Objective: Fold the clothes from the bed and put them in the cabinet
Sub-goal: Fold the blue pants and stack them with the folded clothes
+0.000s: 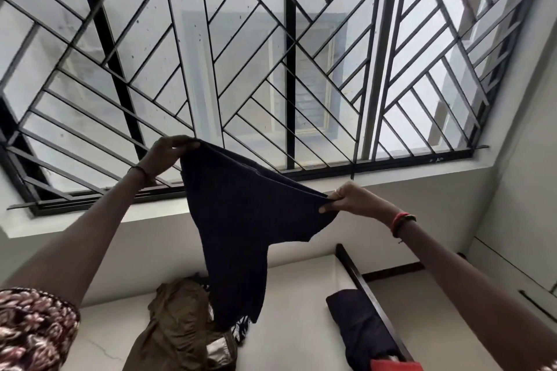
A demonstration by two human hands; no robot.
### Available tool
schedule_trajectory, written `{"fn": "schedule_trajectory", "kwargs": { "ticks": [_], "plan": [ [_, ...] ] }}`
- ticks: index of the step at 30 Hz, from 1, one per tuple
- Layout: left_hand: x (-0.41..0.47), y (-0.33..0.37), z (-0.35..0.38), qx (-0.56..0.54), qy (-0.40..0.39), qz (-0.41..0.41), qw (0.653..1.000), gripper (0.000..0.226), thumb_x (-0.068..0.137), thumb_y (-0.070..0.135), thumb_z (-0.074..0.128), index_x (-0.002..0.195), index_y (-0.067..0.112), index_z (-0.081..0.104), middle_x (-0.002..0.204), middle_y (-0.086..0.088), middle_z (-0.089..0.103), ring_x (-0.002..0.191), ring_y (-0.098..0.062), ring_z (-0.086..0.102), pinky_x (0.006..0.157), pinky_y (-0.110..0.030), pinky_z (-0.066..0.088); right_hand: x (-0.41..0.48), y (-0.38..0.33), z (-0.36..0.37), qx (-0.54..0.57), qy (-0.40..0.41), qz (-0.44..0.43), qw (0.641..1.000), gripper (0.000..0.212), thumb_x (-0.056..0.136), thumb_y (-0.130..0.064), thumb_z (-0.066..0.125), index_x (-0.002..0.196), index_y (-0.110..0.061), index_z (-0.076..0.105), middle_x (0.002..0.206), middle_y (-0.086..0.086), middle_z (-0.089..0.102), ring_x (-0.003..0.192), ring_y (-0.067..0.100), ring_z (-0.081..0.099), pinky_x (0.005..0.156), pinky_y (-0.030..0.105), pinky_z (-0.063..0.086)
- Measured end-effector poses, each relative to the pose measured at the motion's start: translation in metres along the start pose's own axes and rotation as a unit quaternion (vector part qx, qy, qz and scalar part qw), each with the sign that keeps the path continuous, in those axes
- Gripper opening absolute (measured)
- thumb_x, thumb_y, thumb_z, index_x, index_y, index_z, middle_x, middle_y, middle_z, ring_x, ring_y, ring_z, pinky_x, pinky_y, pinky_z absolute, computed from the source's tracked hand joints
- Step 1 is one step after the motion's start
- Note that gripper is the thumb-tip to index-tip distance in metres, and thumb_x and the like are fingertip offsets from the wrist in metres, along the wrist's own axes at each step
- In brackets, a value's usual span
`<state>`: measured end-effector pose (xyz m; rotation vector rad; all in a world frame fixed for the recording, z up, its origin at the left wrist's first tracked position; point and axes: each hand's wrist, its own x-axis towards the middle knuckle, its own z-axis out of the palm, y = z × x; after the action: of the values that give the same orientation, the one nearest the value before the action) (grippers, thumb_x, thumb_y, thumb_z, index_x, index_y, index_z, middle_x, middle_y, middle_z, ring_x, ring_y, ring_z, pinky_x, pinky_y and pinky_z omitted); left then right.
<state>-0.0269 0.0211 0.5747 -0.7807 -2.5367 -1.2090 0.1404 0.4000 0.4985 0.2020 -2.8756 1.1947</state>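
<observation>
A dark navy garment (241, 220) hangs spread in the air in front of the window, its lower end trailing down toward the bed. My left hand (165, 153) pinches its upper left corner, raised high. My right hand (352, 200) pinches the other corner, lower and to the right. Below on the white bed (295, 310) lies a crumpled olive-brown garment (177, 325). A dark folded garment (361, 328) sits at the bed's right edge, with a bit of red cloth (394, 366) at the bottom of the frame.
A large window with a black diagonal metal grille (271, 54) fills the upper view, with a white sill below it. A dark wooden bed frame rail (370, 295) runs along the bed's right side. White walls stand to the right.
</observation>
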Motion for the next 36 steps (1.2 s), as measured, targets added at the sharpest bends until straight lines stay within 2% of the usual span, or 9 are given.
{"fn": "schedule_trajectory", "kwargs": {
  "ticks": [6,12,14,17,22,25,28,32,36],
  "plan": [
    [-0.021,-0.016,0.004,-0.006,-0.085,-0.002,0.996,0.046,0.089,0.007,0.06,0.072,0.049,0.07,0.072,0.032,0.066,0.068,0.018,0.057,0.074,-0.007,0.043,-0.007,0.012,-0.009,0.004,-0.058,-0.009,0.998,0.009,0.086,-0.001,0.064,0.088,-0.006,0.072,0.063,-0.016,0.06,0.062,-0.006,0.053,0.066,0.012,0.042],
    [-0.029,-0.038,0.006,0.032,-0.181,-0.033,0.983,0.039,0.086,0.019,0.066,0.073,0.056,0.069,0.076,0.024,0.068,0.075,0.015,0.057,0.072,-0.004,0.042,-0.017,0.019,-0.015,0.077,-0.049,0.002,0.996,0.051,0.078,0.0,0.072,0.123,-0.019,0.057,0.092,0.014,0.072,0.086,0.016,0.068,0.081,0.025,0.052],
    [-0.032,-0.042,0.007,0.03,-0.235,-0.062,0.969,0.01,0.073,0.05,0.073,0.079,0.041,0.075,0.078,0.02,0.068,0.078,0.004,0.056,0.074,-0.015,0.043,-0.019,0.023,-0.017,0.063,-0.059,0.014,0.996,0.037,0.076,0.0,0.074,0.109,-0.015,0.067,0.092,0.015,0.072,0.083,0.013,0.067,0.081,0.027,0.05],
    [-0.028,-0.043,0.008,0.016,-0.262,-0.079,0.962,0.068,0.049,0.076,0.071,0.088,0.02,0.076,0.078,0.01,0.06,0.073,-0.004,0.05,0.068,-0.024,0.039,-0.024,0.035,-0.024,0.057,-0.045,0.043,0.996,0.012,0.073,-0.005,0.077,0.084,-0.011,0.077,0.081,0.004,0.073,0.077,0.007,0.064,0.077,0.02,0.048],
    [-0.017,-0.024,0.025,0.006,-0.359,-0.099,0.928,0.015,0.088,0.034,0.062,0.097,0.026,0.072,0.081,0.018,0.06,0.071,-0.001,0.044,0.063,-0.021,0.033,-0.019,0.052,-0.024,0.021,-0.034,0.13,0.991,0.009,0.065,-0.01,0.084,0.068,-0.013,0.076,0.066,-0.003,0.07,0.064,0.002,0.061,0.068,0.015,0.044],
    [-0.004,-0.031,0.055,0.038,-0.357,-0.19,0.914,0.017,0.092,0.027,0.058,0.106,0.023,0.067,0.077,0.006,0.049,0.063,-0.008,0.033,0.051,-0.016,0.031,-0.005,0.071,-0.002,0.027,0.013,0.202,0.979,0.016,0.064,-0.008,0.085,0.059,-0.009,0.069,0.046,-0.006,0.055,0.041,0.004,0.044,0.045,0.014,0.035],
    [0.004,-0.038,0.092,0.012,-0.342,-0.278,0.898,0.014,0.098,0.025,0.048,0.106,0.018,0.058,0.071,0.0,0.049,0.056,-0.007,0.048,0.046,-0.015,0.04,0.012,0.096,0.024,0.086,0.083,0.289,0.95,0.025,0.069,0.001,0.08,0.057,-0.004,0.059,0.044,0.0,0.046,0.033,0.007,0.038,0.032,0.017,0.033],
    [0.018,-0.053,0.143,-0.191,-0.218,-0.339,0.895,0.014,0.102,0.012,0.034,0.1,0.006,0.046,0.079,-0.018,0.06,0.052,-0.015,0.068,0.05,-0.022,0.056,0.04,0.13,0.042,0.192,0.155,0.315,0.917,0.019,0.075,0.01,0.072,0.064,-0.002,0.063,0.063,0.013,0.063,0.044,0.011,0.06,0.053,0.022,0.057],
    [0.048,-0.065,0.173,-0.278,-0.115,-0.277,0.913,0.019,0.103,0.007,0.031,0.115,0.0,0.043,0.084,-0.021,0.061,0.057,-0.013,0.069,0.06,-0.022,0.058,0.064,0.146,0.029,0.16,0.237,0.27,0.92,0.009,0.071,-0.007,0.08,0.078,-0.006,0.073,0.05,-0.014,0.063,0.059,0.003,0.059,0.056,0.005,0.047]
  ]
}}
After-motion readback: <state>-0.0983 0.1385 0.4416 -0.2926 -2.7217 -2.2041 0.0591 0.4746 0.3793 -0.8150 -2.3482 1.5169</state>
